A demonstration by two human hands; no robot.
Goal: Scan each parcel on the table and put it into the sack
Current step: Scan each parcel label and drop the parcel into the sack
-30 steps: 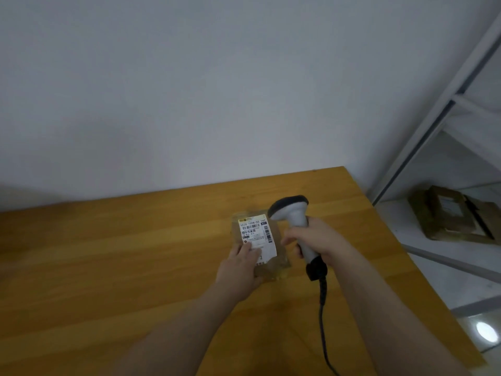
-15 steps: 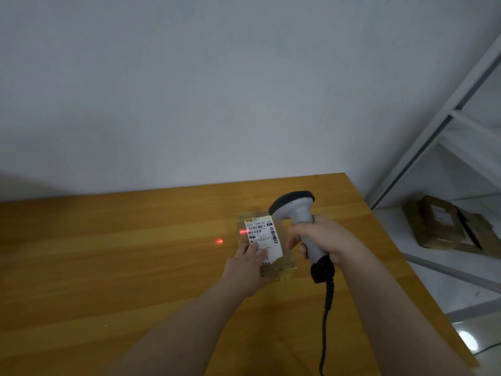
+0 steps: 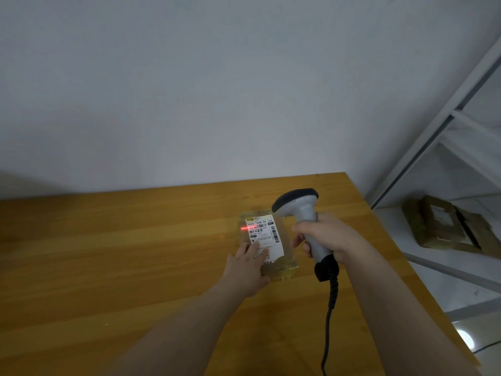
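Observation:
A small clear-wrapped parcel (image 3: 282,234) with a white shipping label lies flat on the wooden table (image 3: 135,253). My left hand (image 3: 245,270) presses its near left part with straight fingers. My right hand (image 3: 325,236) grips the handle of a grey barcode scanner (image 3: 298,204) just right of the parcel. The scanner's head points down at the label. A red laser line crosses the label's upper left edge. No sack is in view.
The scanner's black cable (image 3: 329,321) hangs down over the table's near side. A white metal shelf (image 3: 444,126) stands to the right, with brown parcels (image 3: 444,226) on its lower level. A plain wall runs behind the table.
The red laser line has shifted right from the bare table onto the parcel's label. My hands have barely moved.

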